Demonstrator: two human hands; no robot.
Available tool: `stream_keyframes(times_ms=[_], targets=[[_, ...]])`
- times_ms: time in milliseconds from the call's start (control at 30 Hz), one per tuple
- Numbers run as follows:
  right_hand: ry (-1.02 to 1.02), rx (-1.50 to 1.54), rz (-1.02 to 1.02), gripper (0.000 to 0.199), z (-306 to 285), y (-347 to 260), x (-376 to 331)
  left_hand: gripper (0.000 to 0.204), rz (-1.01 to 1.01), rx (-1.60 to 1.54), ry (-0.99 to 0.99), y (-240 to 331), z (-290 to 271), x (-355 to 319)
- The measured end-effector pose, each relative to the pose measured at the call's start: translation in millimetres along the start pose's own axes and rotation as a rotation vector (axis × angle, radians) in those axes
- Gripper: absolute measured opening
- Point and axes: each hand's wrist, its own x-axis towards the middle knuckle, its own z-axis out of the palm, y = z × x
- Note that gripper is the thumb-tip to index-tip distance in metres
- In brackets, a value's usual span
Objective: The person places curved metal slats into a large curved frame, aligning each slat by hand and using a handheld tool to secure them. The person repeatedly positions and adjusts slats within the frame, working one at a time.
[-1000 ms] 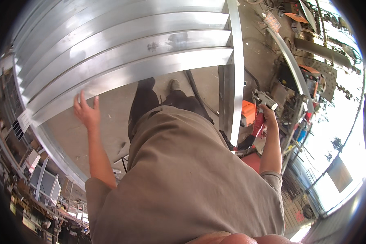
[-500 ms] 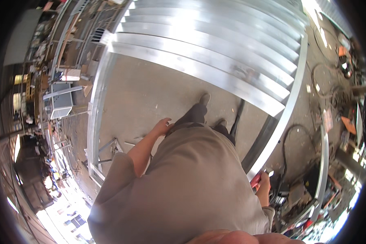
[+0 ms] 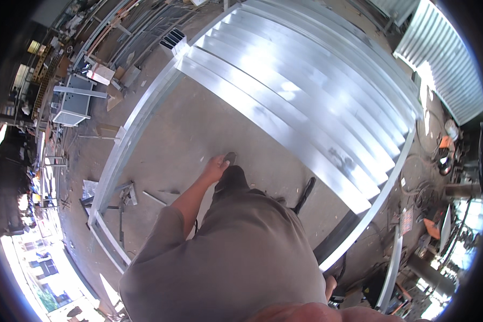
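Note:
My left hand hangs at my side with its fingers loosely curled and nothing visible in it, just above my dark shoe on the concrete floor. My right hand shows only as a sliver behind my torso at the lower right, beside the edge of the metal frame. Whether it holds anything is hidden. I stand inside a large rectangular frame of bright metal, with several wide slats laid across its far half.
The frame's left rail runs along the floor. A grey metal cabinet and scrap lie at the left. Cables, an orange tool and clutter lie at the right. A corrugated sheet wall stands at the upper right.
The view has swung round, and the slats now lie ahead and to the right. My left hand dropped from a raised, spread position to my side. My right hand slipped behind my torso.

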Motion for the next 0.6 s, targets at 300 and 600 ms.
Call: stream_keyframes(times_ms=[300,600], targets=[[1.046,1.517,-0.201,0.044,-384,-328,-64,0.05,0.041,-0.386,0.296,-13,-159,193],[0.031,1.144,-1.051,0.081,-736,-959,-225,0.031,-0.014,-0.739,0.118,-8,-293,262]])
